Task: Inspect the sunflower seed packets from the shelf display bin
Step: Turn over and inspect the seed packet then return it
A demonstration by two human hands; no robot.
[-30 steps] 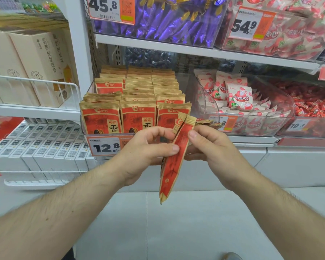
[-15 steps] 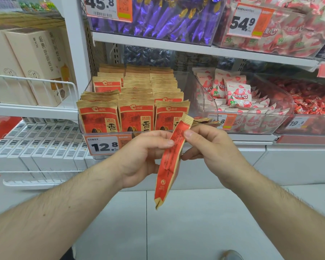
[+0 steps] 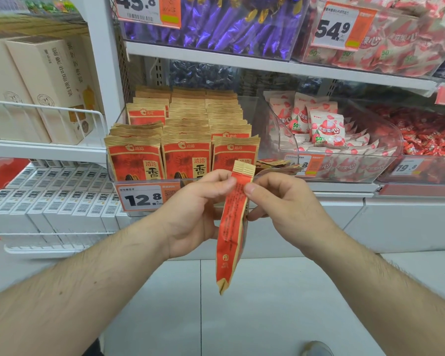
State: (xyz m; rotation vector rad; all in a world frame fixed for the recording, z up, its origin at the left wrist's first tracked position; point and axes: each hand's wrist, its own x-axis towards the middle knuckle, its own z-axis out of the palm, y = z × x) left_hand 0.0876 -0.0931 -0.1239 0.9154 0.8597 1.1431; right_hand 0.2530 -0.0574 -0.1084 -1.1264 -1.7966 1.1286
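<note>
While the bin (image 3: 252, 119) stood far, both hands (left (image 3: 195, 214), right (image 3: 285, 209)) pinched one packet (image 3: 231, 227) edge-on.

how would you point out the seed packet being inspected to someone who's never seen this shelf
Find the clear bin tagged 12.8. Just before it, the left hand and right hand pinch one seed packet. Unlike the stocked packets, it hangs edge-on.
</note>
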